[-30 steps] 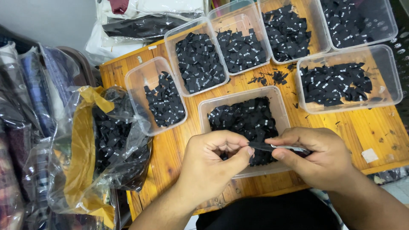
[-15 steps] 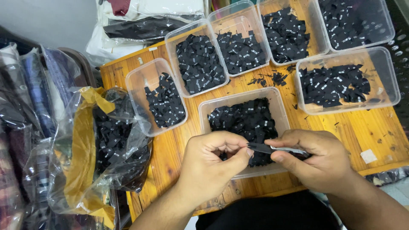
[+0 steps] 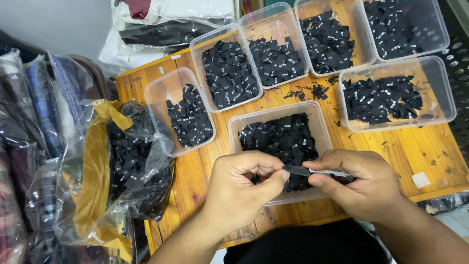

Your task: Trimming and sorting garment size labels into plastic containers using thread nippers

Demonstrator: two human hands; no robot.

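Black label strip [image 3: 295,170]: pinched between both hands above the near tub, close to the worktop's near edge; far end hidden under the right fingers.
Worktop [image 3: 391,146]: slatted wood, strewn with small black scraps; white bit near the right edge.
Clear bag [image 3: 122,166]: large, with yellow tape, slumped off the worktop's left edge, stuffed with black labels.
Wrapped fabric stacks [image 3: 29,122]: further left, beyond the bag, in clear plastic.
Packaged garments [image 3: 166,24]: piled past the far-left corner.
Right-edge tub [image 3: 395,95]: clear plastic, lying crosswise, black labels spread thin inside.
Near tub [image 3: 278,134]: clear, at the middle of the near edge, heaped with black labels, partly covered by both hands.
Far-edge tubs [image 3: 227,68]: four clear tubs side by side along the far edge, each holding black labels.
Left tub [image 3: 178,110]: clear, near the left edge, touching the bag, part filled.
Left hand [image 3: 242,190]: closed, thumb and forefinger gripping the strip's left end.
Right hand [image 3: 364,183]: closed around the strip's right part, thumb beneath.
Loose scraps [image 3: 310,92]: small black cluster between far-edge tubs and near tub.
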